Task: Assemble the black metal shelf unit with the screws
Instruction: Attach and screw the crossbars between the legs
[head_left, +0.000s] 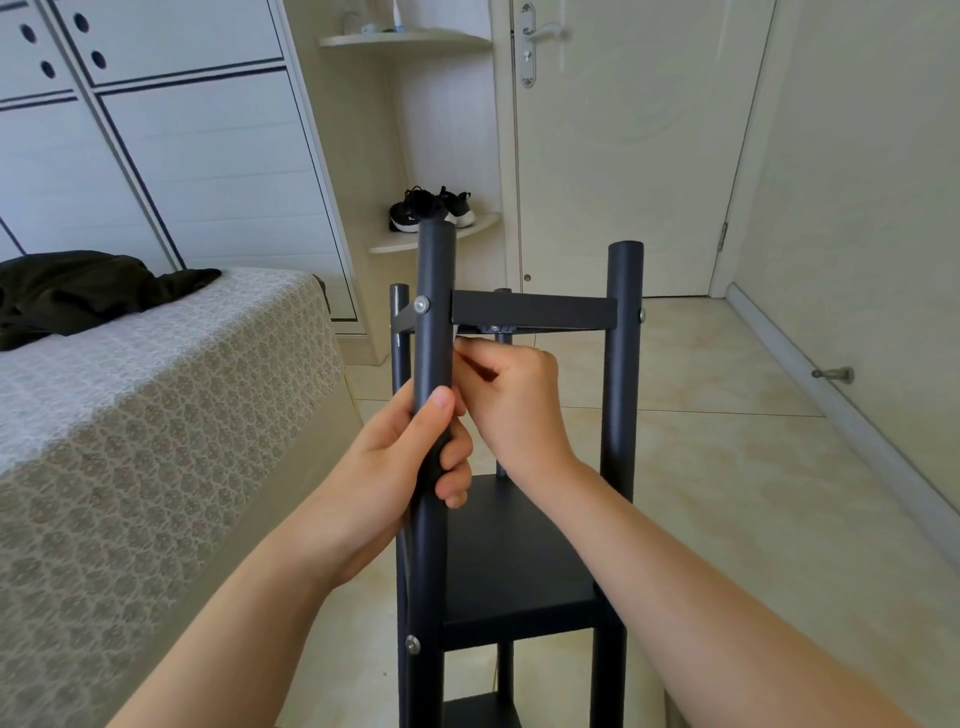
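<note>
The black metal shelf unit (519, 561) stands upright on the floor right in front of me, with round posts and flat shelves. My left hand (400, 457) is wrapped around the near left post (435, 291). My right hand (514, 400) is pinched just right of that post, under the top shelf (535, 310), with its fingers closed on a small pale part that I cannot make out. A silver screw (422, 304) sits in the post at the top shelf. Another screw (413, 644) sits lower on the same post.
A bed (156, 415) with a patterned cover runs along the left, with a dark garment (78, 291) on it. A corner shelf holds black shoes (431, 210). A closed door (623, 156) is ahead, a wall with a door stop (834, 374) at right. The floor is tiled.
</note>
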